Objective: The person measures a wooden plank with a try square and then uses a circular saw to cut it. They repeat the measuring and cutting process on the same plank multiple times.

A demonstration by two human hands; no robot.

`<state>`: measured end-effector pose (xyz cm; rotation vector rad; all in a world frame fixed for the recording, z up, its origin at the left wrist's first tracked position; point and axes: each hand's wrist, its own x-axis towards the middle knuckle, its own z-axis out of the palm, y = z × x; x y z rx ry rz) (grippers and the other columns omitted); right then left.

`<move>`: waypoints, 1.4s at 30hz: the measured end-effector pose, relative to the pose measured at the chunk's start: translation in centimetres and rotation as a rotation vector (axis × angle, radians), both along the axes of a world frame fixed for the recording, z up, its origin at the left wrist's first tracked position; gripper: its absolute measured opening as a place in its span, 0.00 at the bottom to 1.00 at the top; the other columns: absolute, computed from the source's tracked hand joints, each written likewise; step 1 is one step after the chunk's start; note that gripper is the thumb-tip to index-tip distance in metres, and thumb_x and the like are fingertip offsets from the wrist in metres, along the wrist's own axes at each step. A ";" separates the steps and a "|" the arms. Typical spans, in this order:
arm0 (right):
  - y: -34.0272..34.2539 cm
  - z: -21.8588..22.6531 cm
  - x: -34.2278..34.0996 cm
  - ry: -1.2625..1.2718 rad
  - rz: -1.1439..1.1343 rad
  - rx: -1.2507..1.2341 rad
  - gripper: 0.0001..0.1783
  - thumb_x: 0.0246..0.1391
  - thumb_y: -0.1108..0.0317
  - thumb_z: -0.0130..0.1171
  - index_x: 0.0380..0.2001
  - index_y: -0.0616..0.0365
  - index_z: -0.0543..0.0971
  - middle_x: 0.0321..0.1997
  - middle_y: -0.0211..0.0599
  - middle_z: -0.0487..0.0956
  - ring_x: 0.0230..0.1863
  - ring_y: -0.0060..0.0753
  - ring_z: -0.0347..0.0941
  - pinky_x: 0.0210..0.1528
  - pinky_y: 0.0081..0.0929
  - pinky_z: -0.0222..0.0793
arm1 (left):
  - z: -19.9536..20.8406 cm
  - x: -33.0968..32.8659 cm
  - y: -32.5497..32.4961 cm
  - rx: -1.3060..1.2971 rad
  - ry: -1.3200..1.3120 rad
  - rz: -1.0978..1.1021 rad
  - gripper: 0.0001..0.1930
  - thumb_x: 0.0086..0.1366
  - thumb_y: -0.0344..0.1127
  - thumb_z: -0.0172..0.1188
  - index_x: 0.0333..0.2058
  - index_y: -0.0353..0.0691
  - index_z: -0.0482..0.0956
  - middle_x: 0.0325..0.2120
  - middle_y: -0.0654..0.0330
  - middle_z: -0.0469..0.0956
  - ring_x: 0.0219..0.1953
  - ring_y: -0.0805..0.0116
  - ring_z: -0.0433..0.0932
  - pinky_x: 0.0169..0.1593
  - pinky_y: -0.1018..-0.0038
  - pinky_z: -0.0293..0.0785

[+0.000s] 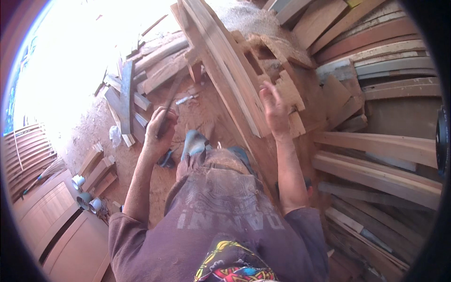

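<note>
- A timber stack [376,181] crowds the right side, its many boards too overlapped for a sure count.
- Long beams [227,70], at least two side by side, slant from top centre to just beside the right hand [275,110]. They look heavy and stiff, their dry faces unlikely to slip; both long edges, near the middle, offer the best hold.
- An offcut pile [162,73], also too tangled to count, lies beyond the left hand [162,124].
- Two panels [49,207] lie at lower left, below a bundle of close-set slats [28,155].
- One notched block [289,91] sits just beyond the right hand.
- One dark rod [173,96] juts up from the left hand, which is curled closed around its lower part. It looks light and stiff, its material unclear; that lower part seems a sound place to grip.
- The right hand, one of two in view, has its fingers loosely parted and holds nothing that shows; whether it touches the beams cannot be told.
- Three cups [83,199] cluster beside the panels.
- One white bag [115,135] and one white tube [187,98] lie either side of the rod.
</note>
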<state>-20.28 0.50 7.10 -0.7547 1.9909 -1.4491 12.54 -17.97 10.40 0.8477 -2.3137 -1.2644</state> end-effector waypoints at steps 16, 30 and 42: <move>4.5 0.7 0.5 -0.145 -0.142 0.171 0.13 0.65 0.65 0.73 0.44 0.65 0.90 0.37 0.33 0.89 0.37 0.21 0.83 0.40 0.23 0.79 | -1.5 1.4 4.9 -0.531 -0.537 -0.422 0.21 0.56 0.35 0.70 0.49 0.50 0.79 0.57 0.63 0.73 0.65 0.58 0.69 0.62 0.60 0.66; 4.4 0.3 1.1 -0.027 -0.052 0.107 0.12 0.66 0.67 0.73 0.46 0.65 0.90 0.40 0.38 0.89 0.43 0.25 0.84 0.46 0.24 0.80 | -2.0 2.7 5.2 -0.510 -0.573 -0.414 0.20 0.55 0.34 0.70 0.48 0.48 0.78 0.59 0.62 0.73 0.66 0.56 0.69 0.63 0.58 0.68; 7.7 5.0 3.6 -0.040 -0.131 0.062 0.29 0.64 0.60 0.73 0.63 0.63 0.79 0.54 0.44 0.86 0.50 0.35 0.85 0.49 0.33 0.80 | -0.4 -0.8 6.0 -0.096 -0.164 -0.388 0.16 0.57 0.22 0.69 0.45 0.42 0.83 0.49 0.55 0.80 0.55 0.49 0.80 0.56 0.57 0.78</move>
